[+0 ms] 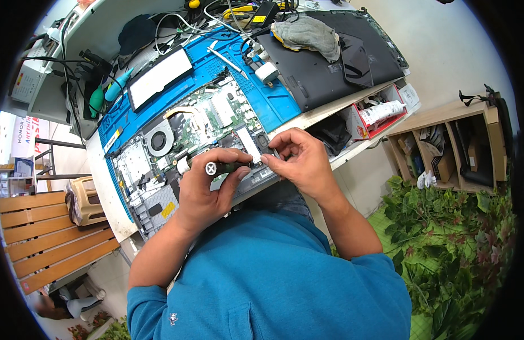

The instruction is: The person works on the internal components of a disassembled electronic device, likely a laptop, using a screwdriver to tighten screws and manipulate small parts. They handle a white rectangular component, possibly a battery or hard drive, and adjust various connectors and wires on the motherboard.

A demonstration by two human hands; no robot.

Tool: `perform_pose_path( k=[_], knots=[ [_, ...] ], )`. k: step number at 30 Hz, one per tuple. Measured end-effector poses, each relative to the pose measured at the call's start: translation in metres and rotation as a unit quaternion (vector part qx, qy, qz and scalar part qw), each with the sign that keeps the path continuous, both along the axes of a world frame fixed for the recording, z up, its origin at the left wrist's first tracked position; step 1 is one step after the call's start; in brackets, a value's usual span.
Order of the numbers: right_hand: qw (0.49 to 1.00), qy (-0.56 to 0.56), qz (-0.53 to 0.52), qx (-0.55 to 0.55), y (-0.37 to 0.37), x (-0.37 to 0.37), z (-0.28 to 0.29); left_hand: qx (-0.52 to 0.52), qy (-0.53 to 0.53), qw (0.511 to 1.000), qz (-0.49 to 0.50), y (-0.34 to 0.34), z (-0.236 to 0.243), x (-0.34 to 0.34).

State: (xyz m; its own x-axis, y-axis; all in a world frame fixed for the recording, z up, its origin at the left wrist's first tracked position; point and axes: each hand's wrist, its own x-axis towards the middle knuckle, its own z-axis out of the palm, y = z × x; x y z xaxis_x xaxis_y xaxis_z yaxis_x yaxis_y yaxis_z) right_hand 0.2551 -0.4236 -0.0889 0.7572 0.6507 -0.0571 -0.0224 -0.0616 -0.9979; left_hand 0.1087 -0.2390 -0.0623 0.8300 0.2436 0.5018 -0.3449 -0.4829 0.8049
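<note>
An opened laptop base (165, 209) lies in front of me, its green circuit board (201, 129) and round fan (159, 141) exposed. My left hand (211, 184) is closed round a dark screwdriver (219, 168) with a cross mark on its handle end. The tool points right, toward the laptop's near right part; its tip is hidden by my fingers. Close by, my right hand (301, 161) bends its thumb and forefinger together at the edge of a white rectangular piece (249, 144) in the base. Whatever is between those fingertips is too small to tell.
A blue work mat (276, 105) lies under the laptop. Behind it are a white-faced panel (160, 77), a white pen-like tool (228, 62) and tangled cables. At the back right, a grey cloth glove (307, 37) and a phone (355, 59) rest on a black laptop (324, 79).
</note>
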Motion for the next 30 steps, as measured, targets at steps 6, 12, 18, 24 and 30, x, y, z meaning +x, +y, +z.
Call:
perform_pose_path(
  k=[6, 12, 18, 24, 30],
  knots=[
    [1.000, -0.007, 0.006, -0.003, -0.001, 0.002, 0.001, 0.113, -0.002, 0.993, 0.045, -0.005, 0.019, 0.016],
    [0.999, -0.035, 0.007, 0.004, 0.000, 0.003, -0.001, 0.146, -0.004, 0.988, 0.049, -0.005, 0.020, 0.023],
    [1.000, -0.027, 0.011, 0.011, 0.001, 0.004, -0.005, 0.105, -0.020, 0.994, 0.020, -0.006, 0.027, 0.028],
    [0.999, -0.027, 0.016, 0.010, 0.000, 0.006, -0.006, 0.213, -0.006, 0.972, -0.105, 0.013, 0.041, 0.030],
    [0.999, -0.030, 0.033, 0.007, -0.002, 0.011, -0.002, 0.210, -0.010, 0.970, -0.119, 0.013, 0.044, 0.033]
  ],
)
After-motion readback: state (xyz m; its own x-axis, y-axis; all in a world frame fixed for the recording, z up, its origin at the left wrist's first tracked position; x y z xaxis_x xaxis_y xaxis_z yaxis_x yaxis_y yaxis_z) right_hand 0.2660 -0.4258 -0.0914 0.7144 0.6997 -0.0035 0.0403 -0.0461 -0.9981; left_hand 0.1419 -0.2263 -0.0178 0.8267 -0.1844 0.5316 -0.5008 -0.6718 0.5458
